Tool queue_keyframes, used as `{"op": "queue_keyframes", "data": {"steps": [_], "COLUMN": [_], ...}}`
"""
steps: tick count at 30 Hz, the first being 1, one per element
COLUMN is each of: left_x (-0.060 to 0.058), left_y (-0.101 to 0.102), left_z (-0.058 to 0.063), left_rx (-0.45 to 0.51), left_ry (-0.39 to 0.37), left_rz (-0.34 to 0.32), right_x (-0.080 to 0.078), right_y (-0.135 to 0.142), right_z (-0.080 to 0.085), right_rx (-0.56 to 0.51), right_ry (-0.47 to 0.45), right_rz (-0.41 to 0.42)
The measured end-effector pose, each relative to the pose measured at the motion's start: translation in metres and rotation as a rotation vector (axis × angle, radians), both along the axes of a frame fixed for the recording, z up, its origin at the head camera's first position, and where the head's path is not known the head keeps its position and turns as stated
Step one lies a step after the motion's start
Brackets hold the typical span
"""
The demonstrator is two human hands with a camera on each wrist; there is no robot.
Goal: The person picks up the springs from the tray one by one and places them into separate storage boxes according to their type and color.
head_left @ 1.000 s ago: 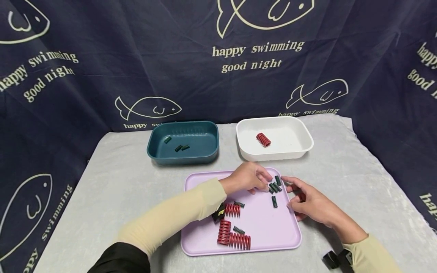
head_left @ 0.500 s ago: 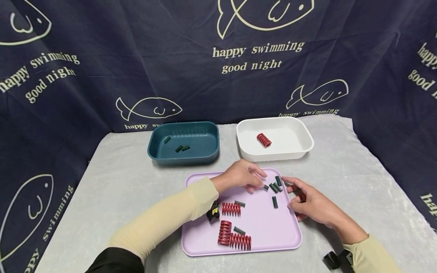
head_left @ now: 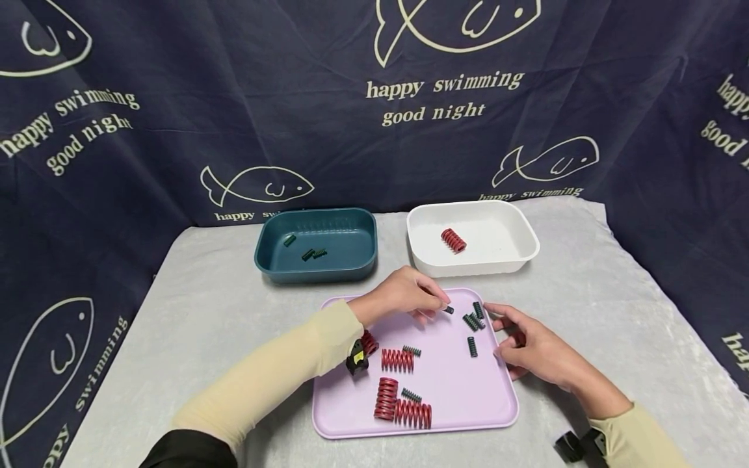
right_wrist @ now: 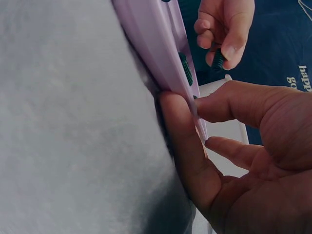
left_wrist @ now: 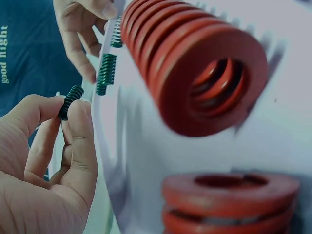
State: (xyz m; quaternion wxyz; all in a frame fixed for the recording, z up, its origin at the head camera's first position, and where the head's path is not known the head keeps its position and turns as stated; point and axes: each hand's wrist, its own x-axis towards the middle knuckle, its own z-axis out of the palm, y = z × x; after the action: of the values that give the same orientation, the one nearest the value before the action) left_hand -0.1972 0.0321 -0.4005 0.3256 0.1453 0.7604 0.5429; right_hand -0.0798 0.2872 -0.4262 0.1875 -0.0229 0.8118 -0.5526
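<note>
The left hand (head_left: 404,292) pinches a small green spring (head_left: 448,311) between its thumb and finger, up in the air near the far edge of the tray (head_left: 447,383). The right hand (head_left: 529,341) is at the tray's right side with its bent fingers touching the rim, but I cannot tell if they grip it, and more green springs (head_left: 472,347) lie close by. Big red springs (head_left: 386,398) lie toward the tray's left, and behind it stand a blue box (head_left: 316,275) and a white box (head_left: 468,267).

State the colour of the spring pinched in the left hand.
Dark green; the spring shows best in the left wrist view.
</note>
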Motion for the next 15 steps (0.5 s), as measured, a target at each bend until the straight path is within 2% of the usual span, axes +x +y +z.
{"op": "queue_keyframes", "data": {"steps": [6,15], "left_x": [-0.006,-0.016], "left_y": [-0.01,-0.036], "left_z": [0.007,0.022], "left_rx": [0.01,0.023], "left_ry": [-0.005,0.015], "left_rz": [0.016,0.032], "right_x": [0.0,0.001], "right_y": [0.001,0.002], "right_z": [-0.001,-0.002], "right_rx": [-0.009,-0.013], "right_ry": [0.002,0.018], "right_rz": [0.002,0.003]}}
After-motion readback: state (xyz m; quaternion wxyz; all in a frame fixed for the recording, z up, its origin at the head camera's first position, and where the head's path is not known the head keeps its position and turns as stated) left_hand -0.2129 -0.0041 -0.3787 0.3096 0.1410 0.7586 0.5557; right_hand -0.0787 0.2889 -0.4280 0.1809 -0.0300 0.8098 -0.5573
